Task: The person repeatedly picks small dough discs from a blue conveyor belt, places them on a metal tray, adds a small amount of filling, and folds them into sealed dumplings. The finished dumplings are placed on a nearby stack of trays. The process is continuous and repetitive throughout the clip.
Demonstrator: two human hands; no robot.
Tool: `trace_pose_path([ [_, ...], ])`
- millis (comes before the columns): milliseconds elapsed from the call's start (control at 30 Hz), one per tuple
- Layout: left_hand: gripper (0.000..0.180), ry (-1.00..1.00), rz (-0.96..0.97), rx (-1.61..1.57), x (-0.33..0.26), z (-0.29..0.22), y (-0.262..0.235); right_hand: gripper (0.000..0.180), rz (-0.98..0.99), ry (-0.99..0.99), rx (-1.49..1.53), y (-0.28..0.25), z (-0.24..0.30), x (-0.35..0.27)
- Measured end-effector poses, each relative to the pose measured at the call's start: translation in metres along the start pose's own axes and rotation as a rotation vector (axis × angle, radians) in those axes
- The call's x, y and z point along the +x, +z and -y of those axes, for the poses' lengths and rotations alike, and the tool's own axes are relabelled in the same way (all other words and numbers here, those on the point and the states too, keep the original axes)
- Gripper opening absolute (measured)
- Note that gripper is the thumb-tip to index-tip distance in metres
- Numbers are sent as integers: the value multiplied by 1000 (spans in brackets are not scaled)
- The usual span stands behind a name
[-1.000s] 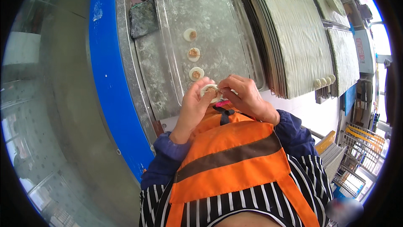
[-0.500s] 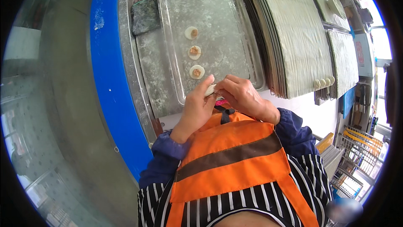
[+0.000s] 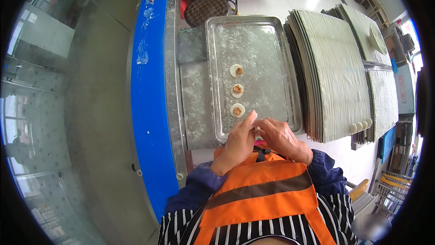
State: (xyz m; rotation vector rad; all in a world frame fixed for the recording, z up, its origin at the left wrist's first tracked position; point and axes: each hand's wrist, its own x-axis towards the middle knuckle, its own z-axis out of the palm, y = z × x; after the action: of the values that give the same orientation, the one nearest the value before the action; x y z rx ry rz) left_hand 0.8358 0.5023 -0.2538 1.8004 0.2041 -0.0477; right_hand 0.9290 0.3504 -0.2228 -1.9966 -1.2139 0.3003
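Fingertips (image 3: pixel 252 117) of both hands pinch something (hidden) above floured tray (image 3: pixel 267 41).

At the far right edge of your frame, a tall narrow panel (image 3: pixel 402 94) stood upright beside the stacked mats. It was pale blue-grey and carried a red vertical strip of print, too small to make out. You had no other package, label, sign or screen that could be told apart anywhere else in view.
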Motion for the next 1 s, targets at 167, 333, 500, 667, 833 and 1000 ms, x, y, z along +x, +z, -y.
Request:
trace_pose_path([
  [167,54,59,-62,-288,0,9,2,14,5,2,30,-5,0,2],
  [333,48,200,-40,-88,6,-2,-3,10,-71,-36,-48,-9,2,8],
  [500,45,64,-15,-771,20,19,2,10,-140,162,216,-9,13,11],
  [667,50,-190,-78,-1037,21,7,16,17,-229,27,84,0,4,19],
  [833,50,-279,-46,-965,20,-3,6,17,-129,9,38,-3,7,25],
  [1000,52,-423,-93,-853,23,-6,0,19,-145,-2,97,0,7,32],
])
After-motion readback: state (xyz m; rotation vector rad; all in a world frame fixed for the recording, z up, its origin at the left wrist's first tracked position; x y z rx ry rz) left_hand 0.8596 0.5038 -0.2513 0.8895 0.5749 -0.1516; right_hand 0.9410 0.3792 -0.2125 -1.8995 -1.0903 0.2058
